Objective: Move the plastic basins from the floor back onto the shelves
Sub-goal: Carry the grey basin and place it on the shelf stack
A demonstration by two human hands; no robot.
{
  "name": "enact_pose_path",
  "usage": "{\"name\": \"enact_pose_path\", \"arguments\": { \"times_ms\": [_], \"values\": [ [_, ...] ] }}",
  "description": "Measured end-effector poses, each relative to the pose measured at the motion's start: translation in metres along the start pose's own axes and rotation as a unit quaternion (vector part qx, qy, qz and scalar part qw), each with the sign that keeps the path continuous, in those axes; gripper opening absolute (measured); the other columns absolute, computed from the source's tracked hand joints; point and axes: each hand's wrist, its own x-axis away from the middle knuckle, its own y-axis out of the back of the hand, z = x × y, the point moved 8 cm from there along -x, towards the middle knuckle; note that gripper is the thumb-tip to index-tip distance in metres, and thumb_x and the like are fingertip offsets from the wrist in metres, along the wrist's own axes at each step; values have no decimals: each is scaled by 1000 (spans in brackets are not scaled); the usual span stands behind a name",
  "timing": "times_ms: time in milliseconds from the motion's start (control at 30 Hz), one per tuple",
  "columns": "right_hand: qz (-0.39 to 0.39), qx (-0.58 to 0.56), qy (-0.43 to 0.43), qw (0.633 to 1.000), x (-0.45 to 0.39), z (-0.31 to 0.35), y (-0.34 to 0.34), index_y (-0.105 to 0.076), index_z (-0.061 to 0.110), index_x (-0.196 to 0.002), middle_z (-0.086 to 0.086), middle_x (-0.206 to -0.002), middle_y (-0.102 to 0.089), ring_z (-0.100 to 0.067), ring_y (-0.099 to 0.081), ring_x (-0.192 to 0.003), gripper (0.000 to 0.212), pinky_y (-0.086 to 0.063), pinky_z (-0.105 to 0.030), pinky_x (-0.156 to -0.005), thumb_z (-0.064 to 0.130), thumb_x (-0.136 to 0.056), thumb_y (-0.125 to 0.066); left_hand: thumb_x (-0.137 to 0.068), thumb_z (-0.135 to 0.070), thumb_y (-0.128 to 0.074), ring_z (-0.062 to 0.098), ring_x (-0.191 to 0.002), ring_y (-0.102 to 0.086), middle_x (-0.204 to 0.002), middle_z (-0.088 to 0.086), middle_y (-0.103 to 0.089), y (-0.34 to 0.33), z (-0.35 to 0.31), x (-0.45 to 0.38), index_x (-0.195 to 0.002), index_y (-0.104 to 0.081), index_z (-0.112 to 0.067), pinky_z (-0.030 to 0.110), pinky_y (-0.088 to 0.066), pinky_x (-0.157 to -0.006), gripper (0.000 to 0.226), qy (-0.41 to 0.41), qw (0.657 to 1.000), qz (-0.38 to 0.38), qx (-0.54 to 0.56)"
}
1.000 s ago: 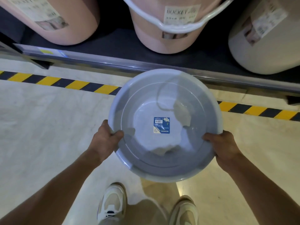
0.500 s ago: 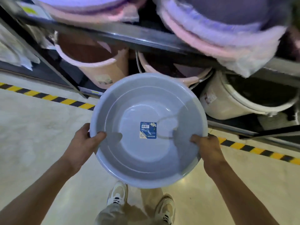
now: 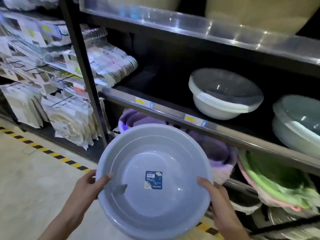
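Note:
I hold a round grey-blue plastic basin [image 3: 154, 179] in front of me, its open side facing me and a blue label in its middle. My left hand [image 3: 90, 186] grips its left rim and my right hand [image 3: 213, 193] grips its right rim. The basin hangs below the front edge of the middle shelf [image 3: 173, 113]. On that shelf stand a grey-and-white basin [image 3: 223, 96] and, at the far right, a pale green-grey basin [image 3: 297, 122]. To their left the shelf is dark and bare.
Purple basins [image 3: 216, 151] and green and pink basins [image 3: 277, 184] fill the shelf below. A black upright post [image 3: 83, 66] divides this rack from hanging packaged goods [image 3: 43, 75] on the left. Yellow-black tape [image 3: 52, 154] runs along the floor. Beige tubs [image 3: 256, 13] sit on top.
My view has swung up from the floor and bottom buckets to the middle shelves. The basin has risen with both hands, which keep the same grip on its rim.

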Motion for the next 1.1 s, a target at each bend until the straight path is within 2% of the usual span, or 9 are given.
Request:
{"name": "enact_pose_path", "arguments": {
  "times_ms": [100,200,400,500,533,700,767,900,1100],
  "values": [
    [32,-37,22,999,28,48,-20,-79,17,-102,-16,-106,-77,-35,-73,-102,26,-47,-54,-104,27,-78,-78,-89,-25,-73,29,-83,-78,-93,10,-80,27,-47,15,-105,-73,-15,51,-61,-79,18,-22,999,-12,38],
    [-6,-72,46,996,42,91,-36,-77,11,-92,-24,-91,-77,-40,-73,-90,15,-49,-53,-100,14,-77,-78,-87,-27,-76,34,-85,-76,-93,14,-79,51,-93,18,-102,-72,-14,54,-60,-81,20,-49,996,-23,76],
    [-31,-82,70,994,39,146,-63,-75,3,-108,-17,-103,-77,-34,-75,-95,59,-54,-50,-95,37,-61,-90,-84,-38,-77,47,-84,-72,-88,27,-75,76,-162,-4,-93,-72,-3,60,-56,-81,36,-78,988,-37,129],
    [9,-78,87,993,31,167,-80,-72,1,-112,-33,-111,-68,-32,-69,-97,72,-50,-47,-87,50,-61,-88,-73,-46,-81,45,-79,-73,-82,23,-77,84,-185,-22,-87,-75,-6,63,-55,-81,43,-103,985,-23,135],
    [19,-78,96,992,27,172,-85,-73,2,-110,-35,-112,-66,-35,-67,-95,68,-48,-55,-83,51,-64,-86,-71,-47,-82,41,-71,-73,-78,21,-76,87,-192,-28,-87,-74,-6,58,-56,-72,45,-108,985,-20,130],
    [25,-79,132,988,19,197,-107,-75,4,-105,-18,-96,-78,-30,-74,-76,40,-56,-33,-60,37,-84,-72,-90,-29,-72,7,-32,-51,-45,-2,-61,93,-216,-54,-90,-68,0,25,-36,-39,29,-126,984,2,128],
    [1,-62,129,990,12,205,-113,-79,5,-99,-16,-97,-79,-35,-74,-91,37,-57,-43,-82,38,-84,-71,-91,-26,-71,6,-29,-50,-43,-2,-61,95,-222,-65,-88,-68,1,21,-37,-35,27,-133,983,9,129],
    [-22,-52,109,992,-12,214,-123,-81,7,-94,-16,-98,-79,-38,-72,-101,34,-48,-52,-103,39,-82,-73,-87,-32,-75,23,-50,-66,-67,18,-74,95,-231,-95,-94,-73,6,32,-47,-52,38,-135,982,21,128],
    [-31,-73,116,990,-64,241,-137,-76,9,-103,-10,-96,-80,-31,-73,-95,32,-52,-40,-85,35,-84,-71,-85,-38,-75,45,-78,-74,-90,30,-75,83,-254,-154,-104,-71,6,43,-57,-67,49,-126,982,28,135]
  ]
}}
